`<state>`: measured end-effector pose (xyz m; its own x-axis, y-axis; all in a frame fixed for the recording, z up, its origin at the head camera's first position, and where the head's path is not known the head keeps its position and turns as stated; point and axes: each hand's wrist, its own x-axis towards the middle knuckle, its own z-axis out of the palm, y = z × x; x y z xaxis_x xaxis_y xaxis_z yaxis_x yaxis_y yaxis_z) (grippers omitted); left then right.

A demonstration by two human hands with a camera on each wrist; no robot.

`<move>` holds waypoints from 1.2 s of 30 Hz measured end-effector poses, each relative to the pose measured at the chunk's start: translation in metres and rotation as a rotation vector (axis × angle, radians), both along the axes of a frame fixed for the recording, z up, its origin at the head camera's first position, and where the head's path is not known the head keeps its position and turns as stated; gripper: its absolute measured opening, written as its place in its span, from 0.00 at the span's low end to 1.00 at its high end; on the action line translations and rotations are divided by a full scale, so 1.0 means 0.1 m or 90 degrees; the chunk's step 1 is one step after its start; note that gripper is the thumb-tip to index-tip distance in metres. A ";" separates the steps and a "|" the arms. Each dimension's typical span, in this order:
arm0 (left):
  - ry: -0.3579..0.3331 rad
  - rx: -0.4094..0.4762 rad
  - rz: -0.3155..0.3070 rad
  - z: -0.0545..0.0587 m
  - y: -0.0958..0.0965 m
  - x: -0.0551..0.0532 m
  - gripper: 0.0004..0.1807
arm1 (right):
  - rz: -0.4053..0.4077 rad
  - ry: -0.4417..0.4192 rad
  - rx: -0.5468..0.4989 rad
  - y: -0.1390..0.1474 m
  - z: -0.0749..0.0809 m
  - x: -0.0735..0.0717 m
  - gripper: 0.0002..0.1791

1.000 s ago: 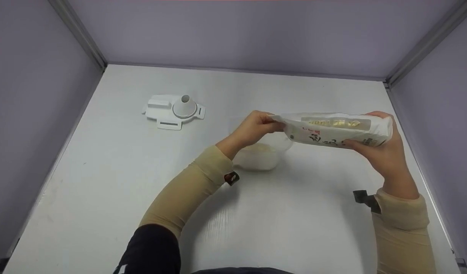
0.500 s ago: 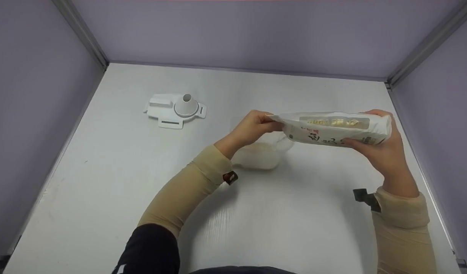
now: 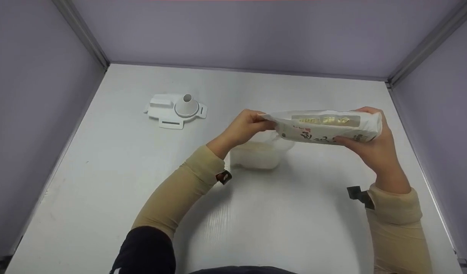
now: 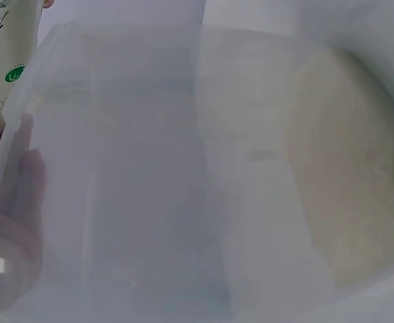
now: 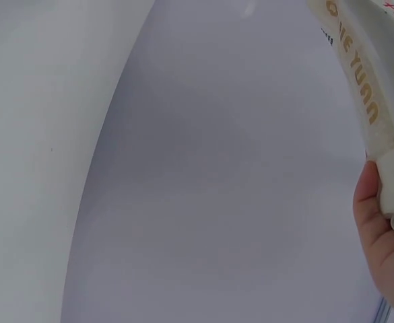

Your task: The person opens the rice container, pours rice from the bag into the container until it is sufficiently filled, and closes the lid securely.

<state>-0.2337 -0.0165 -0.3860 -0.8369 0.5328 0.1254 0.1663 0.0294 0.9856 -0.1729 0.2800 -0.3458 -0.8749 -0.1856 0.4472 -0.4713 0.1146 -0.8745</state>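
Note:
Both hands hold a white printed bag [image 3: 324, 127] sideways above the table, with dark lettering and a gold-lettered panel. At its left end, the narrow one, my left hand [image 3: 243, 127] pinches the bag's edge. My right hand [image 3: 376, 148] grips the thick right end, thumb along the near side; the right wrist view shows fingers on the bag [image 5: 362, 81]. Below the left end stands a translucent plastic container [image 3: 254, 159], partly hidden by the left hand. Pale, fine contents [image 4: 351, 175] lie inside it, seen through its wall in the left wrist view.
A flat white plastic piece with slotted tabs and a cone-shaped spout [image 3: 187, 106] lies at the back left of the white table [image 3: 104, 182]. Grey-purple panels [image 3: 233, 34] wall in the table at the back and sides.
Both hands and the bag have shifted slightly left, mostly in the last half second. More of the container's right side shows now. The grips look the same.

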 end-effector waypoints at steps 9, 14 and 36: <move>0.002 0.022 0.014 0.01 -0.17 0.02 0.13 | 0.004 0.029 0.028 -0.15 -0.01 -0.05 0.38; 0.013 0.004 0.032 0.01 -0.27 0.02 0.13 | 0.008 0.033 0.037 -0.24 -0.02 -0.09 0.37; 0.012 0.056 0.071 -0.06 -0.48 -0.03 0.13 | -0.027 0.071 0.103 -0.51 -0.03 -0.16 0.37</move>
<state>-0.2369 -0.0642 -0.3916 -0.8873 0.4232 0.1832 0.1851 -0.0371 0.9820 -0.1890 0.2293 -0.3489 -0.8300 -0.2275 0.5093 -0.5563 0.2714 -0.7854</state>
